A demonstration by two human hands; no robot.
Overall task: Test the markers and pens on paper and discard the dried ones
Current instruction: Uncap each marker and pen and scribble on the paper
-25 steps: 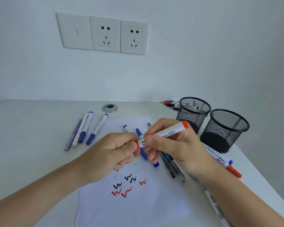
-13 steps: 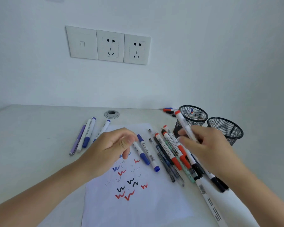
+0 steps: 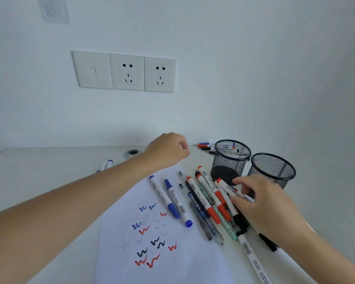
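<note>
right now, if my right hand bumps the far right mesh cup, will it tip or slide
Likely light: the mesh cup is open wire and looks empty, so a bump probably slides it. Tipping seems less likely; it looks wide for its height.

From my feed, the white wall (image 3: pixel 254 78) carries a row of three white plates set edge to edge: a blank-looking plate with a small square (image 3: pixel 92 70) on the left, then two power sockets (image 3: pixel 128 72) (image 3: pixel 159 74). Higher up, at the top left, I make out a clear stick-on hook (image 3: pixel 53 10), blurred. On the pale desk (image 3: pixel 49 171), close to the wall, sits a round grey cable grommet (image 3: pixel 132 153).
</note>
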